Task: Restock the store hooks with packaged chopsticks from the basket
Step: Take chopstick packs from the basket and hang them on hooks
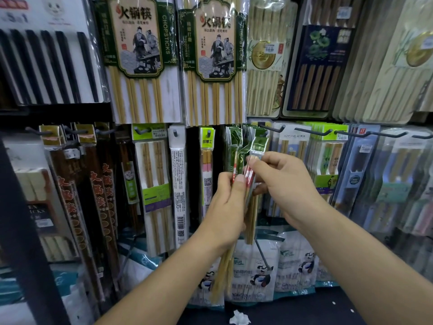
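While gripping a bundle of slim bamboo chopstick packs in curled left hand, pinching one glossy clear pack with right hand thumb and fingers, green header near black wire hook; bundle count unclear.

Both bare forearms rose from the lower edge of the view and converged, so the hands met almost touching. The left hand was curled round a bundle of chopstick packs, thumb laid up along the front. The right hand, slightly higher, pinched the upper part of a single chopstick pack between thumb and forefinger, its other fingers tucked behind.
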